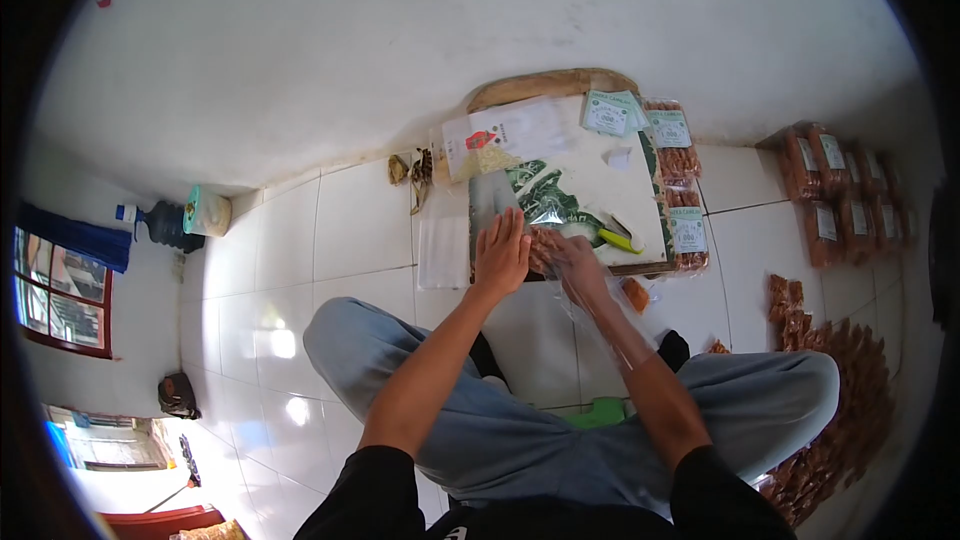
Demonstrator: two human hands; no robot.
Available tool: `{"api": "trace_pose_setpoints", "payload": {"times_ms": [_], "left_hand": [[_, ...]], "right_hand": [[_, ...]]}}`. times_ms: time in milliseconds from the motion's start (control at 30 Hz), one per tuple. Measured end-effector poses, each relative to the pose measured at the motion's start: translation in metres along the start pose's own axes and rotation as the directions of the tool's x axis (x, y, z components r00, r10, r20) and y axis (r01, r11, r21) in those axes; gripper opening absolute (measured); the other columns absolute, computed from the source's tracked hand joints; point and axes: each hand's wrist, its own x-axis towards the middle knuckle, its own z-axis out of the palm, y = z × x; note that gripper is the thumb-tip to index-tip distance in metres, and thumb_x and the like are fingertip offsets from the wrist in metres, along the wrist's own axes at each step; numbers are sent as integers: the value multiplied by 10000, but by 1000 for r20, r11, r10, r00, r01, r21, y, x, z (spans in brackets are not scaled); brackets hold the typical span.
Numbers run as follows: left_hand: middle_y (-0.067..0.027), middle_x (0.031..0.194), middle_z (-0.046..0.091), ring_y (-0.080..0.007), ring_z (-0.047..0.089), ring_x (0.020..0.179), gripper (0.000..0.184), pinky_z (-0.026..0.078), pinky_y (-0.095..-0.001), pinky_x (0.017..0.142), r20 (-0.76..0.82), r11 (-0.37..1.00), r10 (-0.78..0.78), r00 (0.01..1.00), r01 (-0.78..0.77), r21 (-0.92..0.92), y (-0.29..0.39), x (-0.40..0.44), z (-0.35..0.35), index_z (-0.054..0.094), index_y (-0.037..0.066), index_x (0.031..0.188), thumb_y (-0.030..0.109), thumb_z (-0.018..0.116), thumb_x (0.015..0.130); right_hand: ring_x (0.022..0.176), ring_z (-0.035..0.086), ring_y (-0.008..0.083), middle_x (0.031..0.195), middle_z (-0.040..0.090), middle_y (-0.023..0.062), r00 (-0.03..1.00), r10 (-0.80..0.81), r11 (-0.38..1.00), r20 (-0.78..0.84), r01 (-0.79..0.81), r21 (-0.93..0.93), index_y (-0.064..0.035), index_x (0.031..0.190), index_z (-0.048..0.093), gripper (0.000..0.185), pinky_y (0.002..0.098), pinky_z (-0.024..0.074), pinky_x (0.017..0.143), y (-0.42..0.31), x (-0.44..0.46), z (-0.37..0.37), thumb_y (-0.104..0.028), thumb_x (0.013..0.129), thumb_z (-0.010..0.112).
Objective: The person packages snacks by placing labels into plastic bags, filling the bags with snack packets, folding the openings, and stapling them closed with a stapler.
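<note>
A clear plastic bag with reddish-brown pieces in its lower part lies at the front edge of a low table. My left hand lies flat with fingers stretched at the bag's left side. On the right, my right hand is inside the bag's clear film, beside the brown pieces; its fingers are bent, and what they hold is hidden. A yellow-green cutter rests right of the bag. Green labels lie at the table's back.
Filled, labelled packs stand along the table's right side. More packs are stacked by the right wall, above a large heap of small brown packets. Flat clear bags lie left of the table. A plastic sack covers its back left.
</note>
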Motion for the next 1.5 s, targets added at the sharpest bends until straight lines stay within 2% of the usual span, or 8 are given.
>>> {"api": "trace_pose_setpoints", "payload": {"times_ms": [567,667,733,967,1267,1367,1433,1500], "left_hand": [[-173,1538,251,-334,261,1411,545,217,-527,1127,-143,994,107,984,-111,-23,8,1,2,257,129,1504,386,300,1025],[-122,1543,263,-308,278,1404,520,222,-514,1130,-156,953,302,940,-303,17,8,3,-5,306,117,1488,355,322,1025],[-92,1545,269,-292,284,1401,509,224,-505,1131,-120,907,419,900,-420,18,7,4,-4,331,110,1478,340,332,1025],[-43,1525,323,-259,257,1417,505,192,-490,1147,-132,903,424,896,-406,143,7,1,-3,354,94,1468,329,343,1021],[-48,1491,377,-258,259,1419,493,168,-493,1153,-102,900,421,901,-400,173,5,5,-3,384,100,1451,333,337,1019],[-52,1467,401,-257,269,1411,484,168,-493,1153,-66,900,414,908,-398,177,2,8,-5,400,100,1438,334,332,1020],[-54,1454,414,-256,275,1407,479,168,-492,1153,-63,894,425,903,-408,184,2,9,-5,407,100,1433,333,331,1021],[-57,1438,426,-256,278,1403,480,163,-489,1154,-62,892,429,901,-412,186,2,9,-6,409,95,1429,333,329,1020]], "right_hand": [[904,583,312,954,558,147,993,-66,996,96,71,-56,-139,1367,511,513,371,487,809,-13,8,-14,-77,876,644],[903,596,344,981,592,174,995,-35,915,89,-4,404,-115,1316,549,461,406,497,755,-27,4,-20,-127,865,643],[885,600,377,1026,610,198,994,-81,993,72,87,-78,-77,1307,543,437,434,491,748,-16,4,-19,-152,884,622],[937,586,414,1056,620,218,961,-273,961,49,270,59,-87,1311,517,427,441,480,774,5,11,-13,-59,885,533],[944,582,435,1029,612,241,974,53,982,222,-11,-187,-97,1277,500,354,441,473,795,-24,10,-24,-179,932,511],[942,587,414,1076,602,232,960,-150,983,235,170,-66,-73,1302,461,405,431,476,805,0,13,-13,-211,929,539],[943,593,385,1099,596,216,894,161,392,418,-446,805,-50,1275,476,407,427,479,814,-10,12,-14,-231,920,559],[946,594,377,1095,596,205,873,191,272,449,-487,830,-63,1273,484,424,430,482,816,26,23,12,-250,904,581]]}}
